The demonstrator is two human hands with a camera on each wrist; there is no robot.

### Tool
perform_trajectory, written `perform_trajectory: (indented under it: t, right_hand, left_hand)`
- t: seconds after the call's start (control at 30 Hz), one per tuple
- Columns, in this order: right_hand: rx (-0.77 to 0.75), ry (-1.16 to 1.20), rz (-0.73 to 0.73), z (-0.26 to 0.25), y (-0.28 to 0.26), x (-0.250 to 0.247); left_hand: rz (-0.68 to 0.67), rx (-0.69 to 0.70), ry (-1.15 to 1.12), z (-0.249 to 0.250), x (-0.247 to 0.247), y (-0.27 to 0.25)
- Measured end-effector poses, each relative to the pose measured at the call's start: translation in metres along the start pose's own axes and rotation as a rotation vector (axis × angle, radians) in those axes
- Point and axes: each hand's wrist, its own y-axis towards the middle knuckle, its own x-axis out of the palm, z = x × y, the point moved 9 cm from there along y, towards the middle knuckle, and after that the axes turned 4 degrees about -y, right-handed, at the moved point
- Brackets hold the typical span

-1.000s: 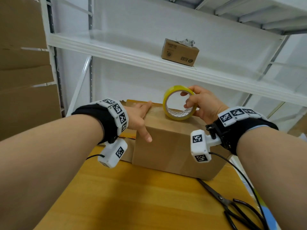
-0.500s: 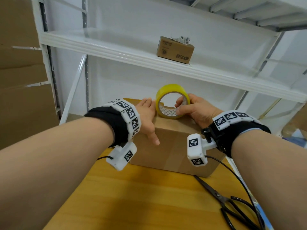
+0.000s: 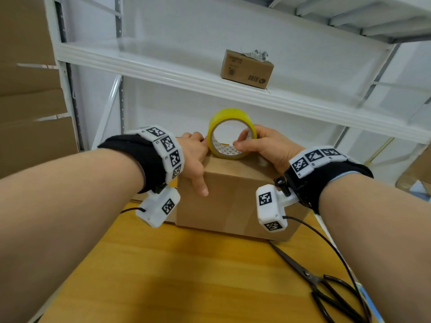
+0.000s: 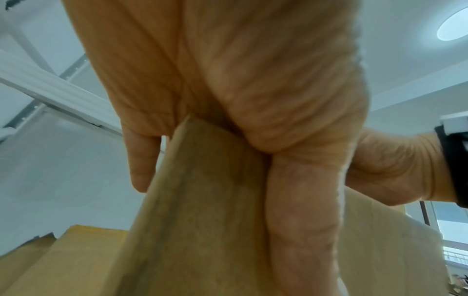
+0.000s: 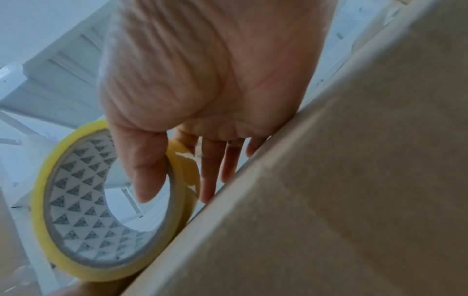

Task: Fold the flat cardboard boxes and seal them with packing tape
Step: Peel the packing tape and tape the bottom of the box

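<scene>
A folded brown cardboard box (image 3: pixel 233 206) stands on the wooden table (image 3: pixel 186 276). A yellow roll of packing tape (image 3: pixel 231 134) stands on edge on the box top. My right hand (image 3: pixel 263 148) grips the roll, thumb inside the core and fingers round the outside (image 5: pixel 215 170). My left hand (image 3: pixel 194 157) rests over the box's top left corner. Its fingers lie on the top next to the roll and its thumb (image 4: pixel 303 220) points straight down the front face (image 4: pixel 202 220). The seam on the box top is hidden by the hands.
Black scissors (image 3: pixel 326 283) lie on the table at the right, beside the wrist camera cable. A white shelf (image 3: pixel 186 78) above carries a small printed carton (image 3: pixel 247 68). Flat cardboard sheets (image 3: pixel 28 101) lean at the left.
The roll in my right hand and my left hand have drawn together on the box top; the left fingers now reach the roll. The head view has moved closer.
</scene>
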Motion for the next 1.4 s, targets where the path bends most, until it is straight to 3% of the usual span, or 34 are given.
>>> perform_trajectory:
  t: [0.2,0.53,0.67,0.8,1.0,1.4]
  right_hand:
    - [-0.012,-0.053,-0.061,0.000,0.003,0.022]
    - [0.017,0.207,0.142,0.019,-0.004,-0.011]
    - [0.010,0.183,0.180,0.030,-0.016,-0.035]
    - [0.044,0.188,0.176,0.035,-0.020,-0.032]
    - [0.079,0.196,0.151,0.040,-0.019,-0.027]
    - [0.062,0.210,0.227,0.037,-0.026,-0.038]
  left_hand:
    - [-0.052,-0.012,-0.010,-0.016,0.013,-0.001]
    - [-0.102,-0.012,-0.080,-0.016,0.017,0.006]
    - [-0.117,-0.022,-0.028,-0.009,0.016,0.006]
    - [-0.106,-0.068,0.181,0.000,0.013,0.009]
    - [-0.028,0.078,0.173,0.045,0.015,0.013]
    - [-0.050,0.096,0.130,0.042,0.018,0.010]
